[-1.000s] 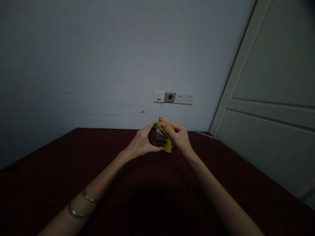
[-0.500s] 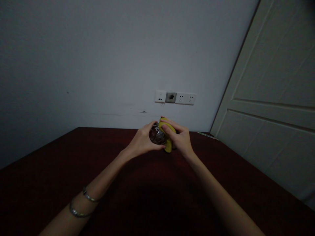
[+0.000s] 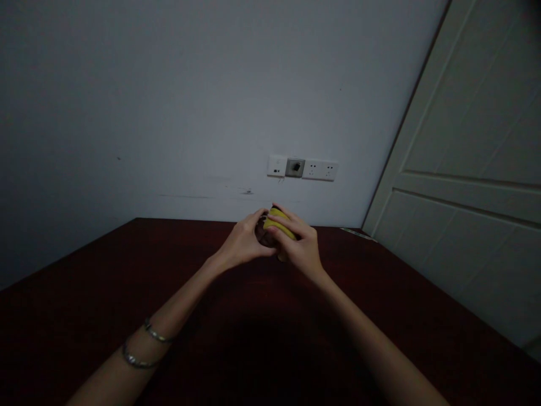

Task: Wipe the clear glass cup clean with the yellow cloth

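My left hand (image 3: 244,239) is curled around the side of a round, see-through glass (image 3: 262,234), thumb and fingers apart on its rim. The dark red tabletop shows through it. In my right hand (image 3: 303,245) is a yellow cloth (image 3: 280,222), bunched under the fingers and pressed over the right side of the glass. The cloth and both hands hide much of the glass, so its full shape cannot be made out. Both hands meet above the far part of the table.
The dark red table (image 3: 177,282) reaches a pale wall (image 3: 190,113) behind. Sockets and switch plates (image 3: 320,170) sit on that wall just above the hands. A white panelled door (image 3: 477,169) stands at the right, near a thin strip (image 3: 358,234) on the table's far right corner.
My right hand has moved left with the yellow cloth, now covering more of the glass. The cloth's hanging lower end is no longer visible. My left hand has stayed nearly in place.
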`<state>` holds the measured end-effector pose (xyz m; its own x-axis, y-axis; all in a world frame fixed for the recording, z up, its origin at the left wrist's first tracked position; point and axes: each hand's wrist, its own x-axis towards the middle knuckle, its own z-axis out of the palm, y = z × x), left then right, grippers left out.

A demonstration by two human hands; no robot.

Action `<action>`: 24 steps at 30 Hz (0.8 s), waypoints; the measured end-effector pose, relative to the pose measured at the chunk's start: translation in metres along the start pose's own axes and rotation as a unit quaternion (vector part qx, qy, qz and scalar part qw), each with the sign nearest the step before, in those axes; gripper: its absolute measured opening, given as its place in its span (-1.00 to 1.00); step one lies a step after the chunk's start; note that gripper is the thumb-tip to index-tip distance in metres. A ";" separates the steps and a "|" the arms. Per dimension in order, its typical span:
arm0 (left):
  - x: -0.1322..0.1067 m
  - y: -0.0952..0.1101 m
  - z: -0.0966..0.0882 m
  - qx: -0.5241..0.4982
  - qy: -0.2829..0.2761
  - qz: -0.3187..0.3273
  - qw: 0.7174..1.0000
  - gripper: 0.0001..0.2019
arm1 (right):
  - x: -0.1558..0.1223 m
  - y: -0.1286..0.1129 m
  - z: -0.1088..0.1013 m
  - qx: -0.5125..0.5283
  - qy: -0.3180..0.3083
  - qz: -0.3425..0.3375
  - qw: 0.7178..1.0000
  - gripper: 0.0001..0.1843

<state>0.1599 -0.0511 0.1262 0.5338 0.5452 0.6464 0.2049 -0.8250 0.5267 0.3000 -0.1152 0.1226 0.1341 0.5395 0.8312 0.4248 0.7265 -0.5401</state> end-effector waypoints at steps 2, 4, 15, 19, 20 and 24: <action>-0.001 0.001 0.001 -0.026 -0.002 -0.017 1.000 -0.16 | 0.004 0.005 -0.003 0.041 0.023 0.049 0.998 -0.77; -0.001 0.002 0.002 -0.081 -0.015 -0.031 0.996 -0.15 | 0.007 0.008 -0.005 0.075 0.040 0.084 0.993 -0.75; 0.000 0.002 0.001 -0.228 -0.049 -0.048 0.971 -0.26 | 0.002 0.000 -0.003 0.076 0.040 0.006 0.996 -0.77; 0.001 0.006 0.002 -0.286 -0.075 -0.062 0.953 -0.30 | 0.009 0.009 -0.006 0.114 0.082 0.125 0.982 -0.68; 0.002 0.007 0.002 -0.301 -0.078 -0.073 0.947 -0.33 | 0.010 0.009 -0.007 0.115 0.084 0.131 0.981 -0.68; 0.005 0.010 0.003 -0.306 -0.066 -0.094 0.945 -0.39 | 0.008 0.000 -0.012 0.058 0.032 0.016 0.998 -0.76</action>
<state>0.1666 -0.0572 0.1327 0.6414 0.6170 0.4560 -0.1854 -0.4521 0.8725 0.3116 -0.1154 0.1310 0.2048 0.5372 0.8182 0.3133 0.7560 -0.5747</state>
